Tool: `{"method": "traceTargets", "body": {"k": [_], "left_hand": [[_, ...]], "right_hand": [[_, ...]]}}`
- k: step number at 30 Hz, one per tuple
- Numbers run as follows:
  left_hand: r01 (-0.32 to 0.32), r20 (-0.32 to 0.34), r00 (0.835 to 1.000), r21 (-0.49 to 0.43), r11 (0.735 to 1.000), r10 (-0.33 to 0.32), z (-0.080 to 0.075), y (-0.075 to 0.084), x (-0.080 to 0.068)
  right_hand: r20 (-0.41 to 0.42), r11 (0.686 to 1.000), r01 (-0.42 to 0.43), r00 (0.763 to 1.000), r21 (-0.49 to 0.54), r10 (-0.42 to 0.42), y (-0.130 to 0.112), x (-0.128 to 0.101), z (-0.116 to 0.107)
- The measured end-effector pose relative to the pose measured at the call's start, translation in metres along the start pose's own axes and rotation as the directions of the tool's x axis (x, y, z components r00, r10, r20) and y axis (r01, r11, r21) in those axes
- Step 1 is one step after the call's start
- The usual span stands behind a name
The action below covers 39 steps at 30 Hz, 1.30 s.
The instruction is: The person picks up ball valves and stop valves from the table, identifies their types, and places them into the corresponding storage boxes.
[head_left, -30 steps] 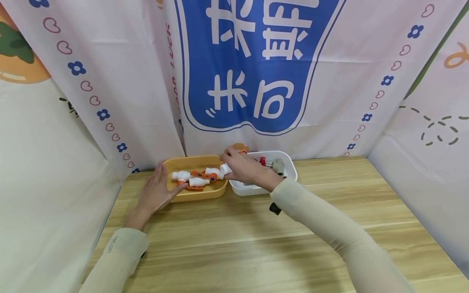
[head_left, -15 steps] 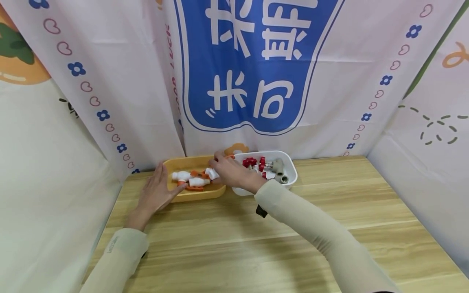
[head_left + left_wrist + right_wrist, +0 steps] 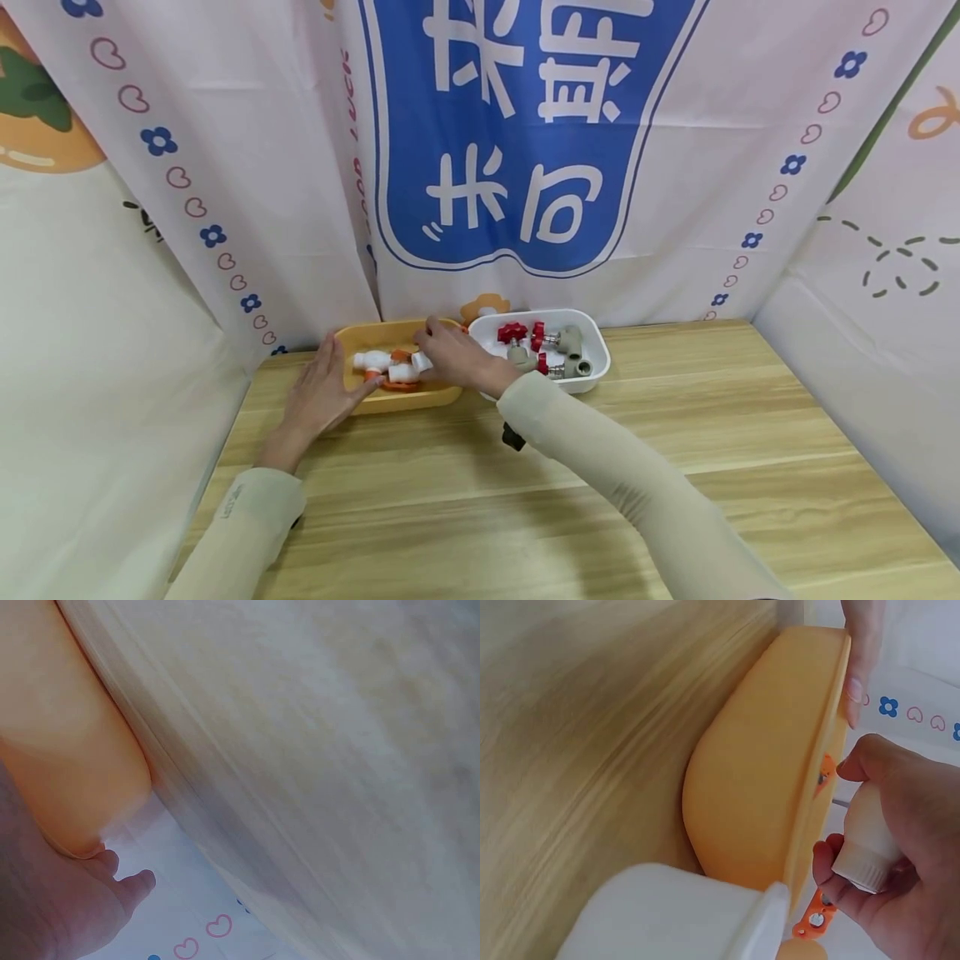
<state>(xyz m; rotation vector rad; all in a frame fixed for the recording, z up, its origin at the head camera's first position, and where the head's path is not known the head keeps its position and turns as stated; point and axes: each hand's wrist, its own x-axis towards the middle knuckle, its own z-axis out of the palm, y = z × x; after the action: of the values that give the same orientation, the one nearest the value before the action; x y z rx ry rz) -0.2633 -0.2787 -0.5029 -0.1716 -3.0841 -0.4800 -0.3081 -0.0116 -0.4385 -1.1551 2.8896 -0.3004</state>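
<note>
In the head view, my left hand [image 3: 318, 392] rests at the left end of the yellow tray [image 3: 408, 400], its fingers along the outer side and its thumb reaching over the front rim. My right hand [image 3: 459, 358] is over the tray's right half. It grips a white plastic ball valve [image 3: 866, 832] with an orange handle [image 3: 815, 919], as the right wrist view shows; part of the valve is hidden by the hand. More white valves [image 3: 371, 360] with orange handles lie in the tray. In the left wrist view, fingertips [image 3: 139, 885] stick out past the tray's end.
Right beside the yellow tray stands a white tray [image 3: 600, 367] with several grey pipe valves [image 3: 570, 342] that have red handles [image 3: 513, 332]. Both trays are at the back edge of the wooden table [image 3: 480, 500], against a printed curtain [image 3: 300, 208].
My right hand has moved left from between the trays to over the yellow tray, carrying the white valve in and lower. The white tray's contents are now uncovered. My left hand has stayed put.
</note>
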Motion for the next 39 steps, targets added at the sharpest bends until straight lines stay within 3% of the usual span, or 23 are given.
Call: {"method": "traceTargets", "body": {"k": [20, 23, 30, 39], "left_hand": [[-0.003, -0.006, 1.0, 0.007, 1.0, 0.003, 0.0, 0.0, -0.001], [-0.005, -0.007, 1.0, 0.008, 1.0, 0.005, 0.0, 0.0, -0.001], [-0.016, -0.016, 1.0, 0.007, 1.0, 0.016, 0.001, 0.001, 0.0], [-0.011, -0.005, 1.0, 0.007, 1.0, 0.011, 0.0, 0.002, -0.001]], "right_hand": [[-0.003, 0.998, -0.053, 0.999, -0.02, 0.053, -0.01, 0.01, 0.014], [-0.03, 0.995, -0.049, 0.998, -0.088, 0.046, -0.012, 0.01, 0.014], [-0.179, 0.959, -0.032, 0.984, -0.283, -0.02, -0.013, 0.005, 0.005], [-0.146, 0.967, -0.048, 0.989, -0.251, 0.011, -0.002, -0.009, -0.008]]}}
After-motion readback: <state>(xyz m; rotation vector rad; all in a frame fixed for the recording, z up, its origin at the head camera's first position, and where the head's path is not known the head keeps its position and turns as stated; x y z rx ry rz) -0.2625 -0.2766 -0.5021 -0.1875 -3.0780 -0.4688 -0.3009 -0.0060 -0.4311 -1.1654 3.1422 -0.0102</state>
